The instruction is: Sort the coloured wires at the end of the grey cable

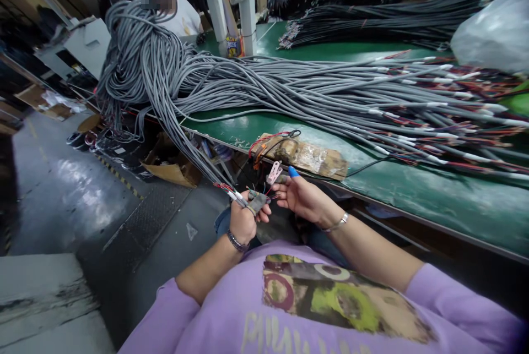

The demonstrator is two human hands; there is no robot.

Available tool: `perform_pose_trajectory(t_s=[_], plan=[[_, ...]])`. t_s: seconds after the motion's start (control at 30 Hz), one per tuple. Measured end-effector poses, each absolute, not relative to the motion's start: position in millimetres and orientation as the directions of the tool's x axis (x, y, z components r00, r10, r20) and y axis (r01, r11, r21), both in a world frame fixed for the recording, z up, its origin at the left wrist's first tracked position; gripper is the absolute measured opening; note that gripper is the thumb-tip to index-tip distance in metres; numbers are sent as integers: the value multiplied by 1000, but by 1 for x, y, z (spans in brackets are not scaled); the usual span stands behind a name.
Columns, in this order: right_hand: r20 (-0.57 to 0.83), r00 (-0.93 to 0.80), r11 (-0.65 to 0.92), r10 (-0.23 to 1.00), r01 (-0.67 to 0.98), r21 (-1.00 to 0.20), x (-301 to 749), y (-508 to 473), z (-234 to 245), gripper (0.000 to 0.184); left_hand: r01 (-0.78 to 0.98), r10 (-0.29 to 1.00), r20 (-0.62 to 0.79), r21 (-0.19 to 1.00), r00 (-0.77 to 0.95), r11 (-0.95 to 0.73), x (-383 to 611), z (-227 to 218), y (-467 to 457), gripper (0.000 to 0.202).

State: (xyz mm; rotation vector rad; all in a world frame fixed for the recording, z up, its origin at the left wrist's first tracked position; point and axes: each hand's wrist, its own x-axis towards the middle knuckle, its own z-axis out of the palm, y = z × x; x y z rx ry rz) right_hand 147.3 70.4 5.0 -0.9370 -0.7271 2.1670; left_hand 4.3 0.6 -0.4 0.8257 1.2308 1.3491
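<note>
Fingers [264, 212] of your left hand [243, 223] clamp the cable ends [237, 197] in front of the bench [231, 129], right hand [305, 200] grip unclear; looks midway: white sleeves [232, 195] on, coloured wires [223, 185] loose, remaining count can't tell.

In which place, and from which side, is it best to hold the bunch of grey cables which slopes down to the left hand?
Probably the bunch of grey cables is best gripped just above the red wires, coming from the near side: there the cables run close together and slope down towards the person. The wires themselves look too thin and loose.
</note>
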Motion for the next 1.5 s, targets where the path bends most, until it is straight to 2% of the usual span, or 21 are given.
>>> perform_pose_trajectory(t_s=[0.1, 0.23, 0.3, 0.37, 0.47, 0.63, 0.73, 0.9, 1.03, 1.1, 1.2, 1.33, 1.43, 1.5], plan=[[-320, -565, -556, 761, -312, -770, 144, 77, 9, 35, -284, 967, -191, 949, -169, 138, 6, 6, 4, 35], [-141, -315, -222, 938, -238, -945, 138, 77, 5, 40, -328, 971, -199, 933, -135, 146, 4, 11, 10, 34], [-110, -270, -172, 956, -217, -961, 135, 77, 3, 48, -348, 975, -197, 926, -107, 149, 2, 10, 13, 33], [-142, -348, -249, 927, -284, -926, 133, 78, 3, 54, -361, 975, -204, 919, -86, 160, 1, 9, 16, 32], [-203, -464, -408, 862, -399, -821, 129, 81, 4, 52, -351, 972, -221, 919, -75, 182, 0, 5, 19, 34], [-244, -364, -410, 899, -498, -764, 123, 85, 0, 49, -314, 971, -233, 927, -56, 204, 1, 0, 19, 37], [-252, -368, -418, 895, -495, -762, 122, 84, 0, 49, -306, 970, -240, 928, -48, 214, 2, 0, 18, 36], [-358, -447, -552, 820, -454, -699, 129, 79, 1, 50, -326, 977, -204, 929, -56, 175, 1, 3, 12, 35], [-380, -585, -634, 716, -318, -705, 143, 71, 0, 46, -257, 985, -146, 959, -91, 119, 1, -2, 2, 32], [-363, -616, -598, 700, -228, -768, 148, 66, 3, 39, -206, 986, -134, 972, -98, 111, 1, -5, -1, 32], [-289, -586, -449, 757, -146, -881, 150, 60, 10, 33, -120, 990, -133, 985, -44, 127, 1, -6, -3, 33], [-205, -606, -328, 768, -98, -940, 149, 56, 16, 32, -24, 981, -172, 984, 87, 174, 1, -3, -2, 33], [-188, -535, -294, 824, -119, -948, 147, 56, 9, 30, -78, 982, -182, 980, 39, 185, 2, -2, -2, 35], [-216, -457, -328, 863, -179, -928, 147, 59, 2, 29, -140, 986, -168, 977, -21, 163, 2, -1, -2, 35]])
